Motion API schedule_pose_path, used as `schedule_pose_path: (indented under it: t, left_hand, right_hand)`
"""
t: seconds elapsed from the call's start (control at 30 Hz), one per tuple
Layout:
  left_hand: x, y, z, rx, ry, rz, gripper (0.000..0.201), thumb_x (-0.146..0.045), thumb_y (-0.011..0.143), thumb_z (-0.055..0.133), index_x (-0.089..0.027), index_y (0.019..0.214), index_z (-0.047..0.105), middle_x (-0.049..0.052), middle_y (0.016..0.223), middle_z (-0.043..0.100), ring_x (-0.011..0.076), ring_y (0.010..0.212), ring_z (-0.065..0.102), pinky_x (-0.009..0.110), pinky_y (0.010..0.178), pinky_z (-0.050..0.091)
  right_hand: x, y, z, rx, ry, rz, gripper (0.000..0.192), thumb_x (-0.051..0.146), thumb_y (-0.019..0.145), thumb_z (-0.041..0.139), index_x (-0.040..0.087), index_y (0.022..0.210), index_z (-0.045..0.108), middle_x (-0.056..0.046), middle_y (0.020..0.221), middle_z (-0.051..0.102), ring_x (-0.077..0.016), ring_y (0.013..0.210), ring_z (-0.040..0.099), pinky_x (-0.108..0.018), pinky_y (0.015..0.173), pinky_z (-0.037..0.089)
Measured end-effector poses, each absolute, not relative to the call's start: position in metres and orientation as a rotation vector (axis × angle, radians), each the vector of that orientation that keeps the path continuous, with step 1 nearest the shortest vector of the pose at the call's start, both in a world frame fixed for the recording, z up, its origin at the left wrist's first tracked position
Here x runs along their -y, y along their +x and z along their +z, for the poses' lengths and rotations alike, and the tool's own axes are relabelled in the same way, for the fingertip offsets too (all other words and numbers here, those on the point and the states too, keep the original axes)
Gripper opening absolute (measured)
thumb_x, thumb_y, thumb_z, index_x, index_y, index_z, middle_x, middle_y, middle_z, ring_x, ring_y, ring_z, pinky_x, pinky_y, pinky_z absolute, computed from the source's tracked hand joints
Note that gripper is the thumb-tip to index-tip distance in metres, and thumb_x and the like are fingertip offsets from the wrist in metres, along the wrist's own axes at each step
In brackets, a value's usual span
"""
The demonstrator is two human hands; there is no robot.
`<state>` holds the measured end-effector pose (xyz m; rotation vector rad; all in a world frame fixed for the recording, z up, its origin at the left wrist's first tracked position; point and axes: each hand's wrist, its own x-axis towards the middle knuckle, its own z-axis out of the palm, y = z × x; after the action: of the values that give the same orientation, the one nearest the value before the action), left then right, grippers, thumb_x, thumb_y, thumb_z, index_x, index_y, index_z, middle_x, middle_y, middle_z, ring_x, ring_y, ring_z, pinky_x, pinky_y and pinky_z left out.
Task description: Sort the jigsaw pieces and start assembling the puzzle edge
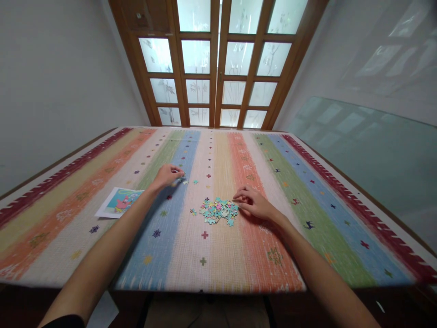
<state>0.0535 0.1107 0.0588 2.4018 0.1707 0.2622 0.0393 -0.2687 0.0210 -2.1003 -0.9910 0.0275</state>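
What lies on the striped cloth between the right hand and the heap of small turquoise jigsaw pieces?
Nothing visible does. The right hand rests on the striped woven cloth with its fingertips at the right edge of the heap of small turquoise jigsaw pieces; whether they touch it is unclear.

A room in a home: behind the tabletop [218, 255], spread with a striped woven rug [102, 191], stand wooden doors [218, 68] with frosted glass panes between plain white walls [51, 91].

Striped rug [307, 218] (bright bands), wooden glazed doors [216, 64], pale walls [51, 82]
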Motion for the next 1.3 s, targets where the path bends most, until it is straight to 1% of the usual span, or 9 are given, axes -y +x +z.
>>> schedule_pose_path:
  t: [0.2, 0.4, 0.5, 0.6, 0.7, 0.8, 0.9, 1.07, 1.3]
  left_hand:
    - [-0.109, 0.063, 0.052, -0.215, 2.475, 0.24, 0.009, -0.029, 0.073, 0.07, -0.021, 0.068, 0.072, 0.006, 0.07, 0.071, 0.0254, 0.08, 0.067, 0.035, 0.073, 0.051]
    - [-0.107, 0.069, 0.053, -0.173, 2.543, 0.22, 0.009, -0.028, 0.069, 0.073, -0.022, 0.062, 0.071, 0.006, 0.067, 0.069, 0.0273, 0.081, 0.065, 0.038, 0.075, 0.051]
    - [-0.106, 0.069, 0.054, -0.146, 2.578, 0.235, 0.01, -0.029, 0.07, 0.072, -0.022, 0.062, 0.07, 0.007, 0.072, 0.069, 0.0273, 0.083, 0.065, 0.038, 0.076, 0.05]
    - [-0.102, 0.067, 0.052, -0.127, 2.606, 0.29, 0.013, -0.029, 0.078, 0.064, -0.021, 0.068, 0.071, 0.009, 0.082, 0.07, 0.0276, 0.09, 0.064, 0.039, 0.083, 0.049]
    - [-0.094, 0.061, 0.045, -0.089, 2.623, 0.355, 0.016, -0.03, 0.084, 0.059, -0.02, 0.081, 0.072, 0.01, 0.093, 0.069, 0.0285, 0.1, 0.062, 0.041, 0.093, 0.047]
    - [-0.083, 0.054, 0.035, 0.017, 2.645, 0.448, 0.023, -0.036, 0.082, 0.067, -0.018, 0.095, 0.072, 0.014, 0.105, 0.066, 0.0316, 0.107, 0.058, 0.046, 0.1, 0.044]
    - [-0.076, 0.049, 0.025, 0.104, 2.678, 0.5, 0.035, -0.039, 0.078, 0.073, -0.016, 0.104, 0.07, 0.016, 0.112, 0.063, 0.0339, 0.108, 0.056, 0.05, 0.101, 0.043]
    - [-0.078, 0.047, 0.02, 0.118, 2.698, 0.546, 0.031, -0.038, 0.082, 0.07, -0.018, 0.106, 0.068, 0.013, 0.112, 0.061, 0.0325, 0.107, 0.054, 0.049, 0.099, 0.044]
    - [-0.08, 0.045, 0.021, 0.09, 2.66, 0.593, 0.025, -0.035, 0.088, 0.064, -0.017, 0.105, 0.068, 0.014, 0.111, 0.062, 0.0335, 0.109, 0.055, 0.05, 0.101, 0.043]
  right_hand:
    - [0.271, 0.038, 0.026, 1.011, -2.102, 0.097, 0.012, 0.024, 0.085, 0.065, 0.02, 0.092, 0.074, -0.008, 0.096, 0.061, -0.0215, 0.086, 0.06, -0.038, 0.081, 0.051]
    - [0.277, 0.039, 0.027, 1.061, -2.08, 0.194, 0.022, 0.026, 0.08, 0.069, 0.019, 0.099, 0.076, -0.007, 0.096, 0.061, -0.0198, 0.081, 0.058, -0.035, 0.074, 0.049]
    - [0.279, 0.039, 0.025, 1.064, -2.079, 0.194, 0.022, 0.028, 0.08, 0.069, 0.019, 0.098, 0.075, -0.007, 0.094, 0.059, -0.0192, 0.079, 0.057, -0.034, 0.072, 0.049]
    - [0.278, 0.038, 0.024, 1.063, -2.089, 0.198, 0.02, 0.029, 0.08, 0.068, 0.018, 0.096, 0.075, -0.006, 0.093, 0.057, -0.0183, 0.076, 0.055, -0.034, 0.069, 0.048]
    - [0.276, 0.036, 0.024, 1.057, -2.093, 0.207, 0.018, 0.028, 0.081, 0.069, 0.019, 0.095, 0.075, -0.006, 0.093, 0.057, -0.0178, 0.076, 0.055, -0.033, 0.069, 0.048]
    - [0.276, 0.036, 0.026, 1.042, -2.094, 0.211, 0.015, 0.027, 0.081, 0.069, 0.019, 0.093, 0.075, -0.006, 0.093, 0.057, -0.0173, 0.076, 0.055, -0.032, 0.068, 0.049]
    - [0.276, 0.036, 0.027, 1.047, -2.085, 0.219, 0.014, 0.028, 0.082, 0.069, 0.019, 0.091, 0.075, -0.006, 0.092, 0.056, -0.0166, 0.075, 0.054, -0.031, 0.067, 0.049]
    - [0.276, 0.037, 0.026, 1.033, -2.075, 0.23, 0.014, 0.031, 0.083, 0.07, 0.019, 0.089, 0.075, -0.004, 0.09, 0.056, -0.0153, 0.072, 0.054, -0.03, 0.065, 0.048]
    - [0.277, 0.04, 0.027, 1.022, -2.087, 0.224, 0.011, 0.029, 0.082, 0.071, 0.018, 0.083, 0.073, -0.004, 0.084, 0.059, -0.0151, 0.071, 0.054, -0.029, 0.065, 0.045]
